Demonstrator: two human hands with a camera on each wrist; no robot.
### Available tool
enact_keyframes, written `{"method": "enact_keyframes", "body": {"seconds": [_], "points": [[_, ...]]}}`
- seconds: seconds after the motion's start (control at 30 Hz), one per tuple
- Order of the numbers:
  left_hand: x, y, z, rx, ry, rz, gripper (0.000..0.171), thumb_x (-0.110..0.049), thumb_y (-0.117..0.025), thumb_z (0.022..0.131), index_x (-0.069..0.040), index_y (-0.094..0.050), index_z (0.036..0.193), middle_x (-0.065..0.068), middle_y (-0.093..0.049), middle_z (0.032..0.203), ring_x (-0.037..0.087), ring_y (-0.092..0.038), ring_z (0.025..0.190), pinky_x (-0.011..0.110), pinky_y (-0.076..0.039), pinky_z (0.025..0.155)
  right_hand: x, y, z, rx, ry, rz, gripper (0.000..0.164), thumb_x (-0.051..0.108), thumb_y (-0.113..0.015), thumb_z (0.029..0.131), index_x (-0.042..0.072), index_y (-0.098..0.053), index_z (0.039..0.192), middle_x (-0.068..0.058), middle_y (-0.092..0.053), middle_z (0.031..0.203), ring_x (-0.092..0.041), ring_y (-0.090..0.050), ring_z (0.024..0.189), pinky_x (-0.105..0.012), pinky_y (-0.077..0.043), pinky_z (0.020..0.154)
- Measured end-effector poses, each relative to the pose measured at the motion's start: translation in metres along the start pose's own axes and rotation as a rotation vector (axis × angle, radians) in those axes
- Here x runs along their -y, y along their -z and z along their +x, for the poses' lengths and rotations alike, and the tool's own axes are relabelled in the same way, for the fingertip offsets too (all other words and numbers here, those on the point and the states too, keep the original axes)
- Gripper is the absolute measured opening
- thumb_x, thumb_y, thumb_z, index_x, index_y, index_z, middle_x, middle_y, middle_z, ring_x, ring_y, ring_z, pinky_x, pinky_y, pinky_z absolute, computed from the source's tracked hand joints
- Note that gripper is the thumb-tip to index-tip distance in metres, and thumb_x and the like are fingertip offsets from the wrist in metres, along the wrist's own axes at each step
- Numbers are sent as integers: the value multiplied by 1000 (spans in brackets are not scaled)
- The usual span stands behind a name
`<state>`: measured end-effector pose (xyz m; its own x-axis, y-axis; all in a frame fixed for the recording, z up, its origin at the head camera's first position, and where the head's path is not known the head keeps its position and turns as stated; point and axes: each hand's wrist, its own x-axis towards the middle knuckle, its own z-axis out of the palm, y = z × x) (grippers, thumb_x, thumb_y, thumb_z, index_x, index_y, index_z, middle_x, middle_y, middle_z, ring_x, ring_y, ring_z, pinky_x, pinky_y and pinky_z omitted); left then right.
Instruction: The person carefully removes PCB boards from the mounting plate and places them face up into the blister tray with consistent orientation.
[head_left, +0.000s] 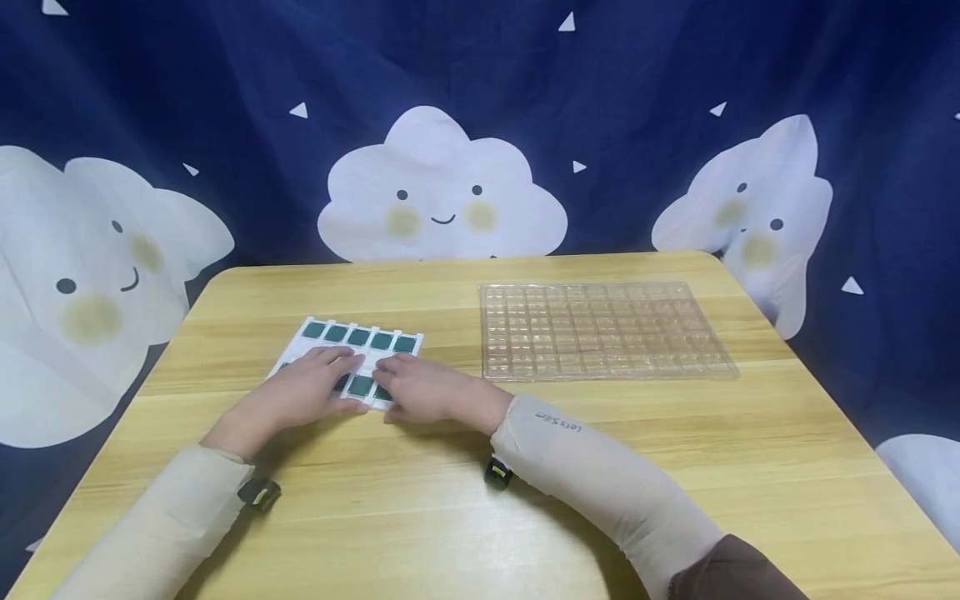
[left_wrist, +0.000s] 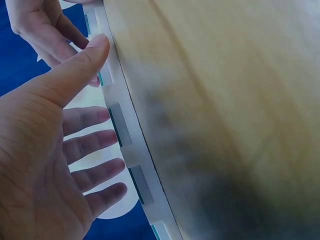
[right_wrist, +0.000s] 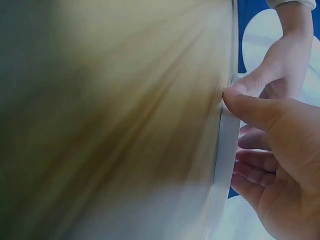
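A flat white board (head_left: pixel 371 362) with dark green square pieces set in rows lies on the left half of the table. My left hand (head_left: pixel 307 388) rests over its left and middle part, fingers fairly straight on top and thumb by the front edge. Beside it, my right hand (head_left: pixel 423 387) touches the front right corner area. In the right wrist view, the right thumb (right_wrist: pixel 245 104) meets the board's side edge while the other fingers bend lightly over the top. Several green squares (head_left: pixel 358 337) show along the back row; the hands cover part of the front row.
To the right on the wooden table (head_left: pixel 420 500) lies a clear plastic tray (head_left: pixel 607 330) divided into many small compartments. Behind the table hangs a dark blue curtain (head_left: pixel 255 50) printed with white clouds.
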<state>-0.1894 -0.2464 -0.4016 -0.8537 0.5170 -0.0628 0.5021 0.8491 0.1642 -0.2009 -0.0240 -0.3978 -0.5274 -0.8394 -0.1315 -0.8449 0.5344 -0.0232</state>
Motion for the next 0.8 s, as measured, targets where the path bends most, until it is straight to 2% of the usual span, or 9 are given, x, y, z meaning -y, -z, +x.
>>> {"method": "enact_keyframes", "body": {"seconds": [0.23, 0.43, 0.63, 0.8], "points": [[0, 2, -1, 16, -20, -14, 76, -45, -73, 86, -1, -48, 142, 26, -46, 141, 48, -39, 131, 61, -33, 107, -3, 1, -2, -3, -12, 17, 73, 50, -57, 95, 1, -41, 147, -13, -39, 152, -26, -35, 140, -31, -23, 117], [2, 2, 0, 25, -44, -27, 71, -42, -72, 88, -2, -49, 142, 23, -45, 144, 44, -37, 133, 58, -32, 109, -8, -1, -5, -19, 1, -9, 67, 45, -59, 96, 1, -44, 145, -13, -43, 149, -26, -39, 137, -31, -24, 117], [2, 4, 1, 41, -69, -31, 65, -36, -71, 90, 0, -50, 141, 20, -45, 146, 42, -36, 135, 56, -31, 110, -13, -1, -10, -3, 8, -13, 66, 43, -59, 97, 2, -43, 146, -12, -43, 149, -25, -39, 137, -31, -24, 117], [1, 4, 2, 32, -107, -26, 61, -32, -70, 91, 0, -51, 140, 19, -48, 144, 41, -40, 134, 55, -32, 110, -17, 1, -15, 19, 4, 26, 65, 40, -59, 97, 2, -42, 146, -11, -41, 150, -25, -37, 139, -31, -22, 117]]}}
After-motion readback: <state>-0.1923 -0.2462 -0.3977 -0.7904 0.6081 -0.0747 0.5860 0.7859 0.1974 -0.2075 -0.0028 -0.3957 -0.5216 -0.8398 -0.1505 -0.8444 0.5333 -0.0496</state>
